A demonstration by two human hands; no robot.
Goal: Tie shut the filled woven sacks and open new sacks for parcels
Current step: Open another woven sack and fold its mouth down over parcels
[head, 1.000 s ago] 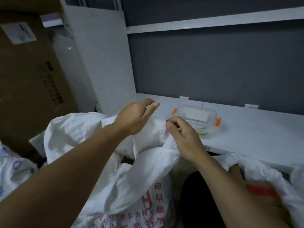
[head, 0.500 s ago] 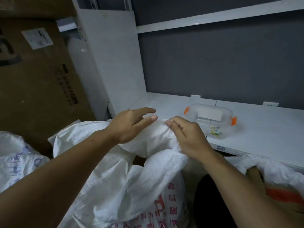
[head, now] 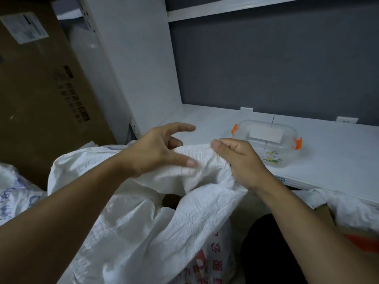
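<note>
1. The sack (head: 143,218) stands below and left of the box (head: 266,140), its mouth not yet tied; the bunched rim runs roughly left to right between our hands
2. Our right hand (head: 238,160), the one nearer the box, has its fingers (head: 235,147) curled and the thumb pressed to them, pinching the right end of the rim
3. Our left hand (head: 155,150), farther left of the box, has its fingers spread; the thumb lies on the cloth and the forefinger points towards the box, gripping nothing
4. We judge the next move falls to the left hand: close on the rim's left end and gather it towards the right hand
5. The box sits on the white desk (head: 328,160), whose front edge passes just behind the sack; a grey wall rises behind the box, a brown carton (head: 41,99) stands far to its left, and a second sack (head: 352,208) lies below it to the right
</note>
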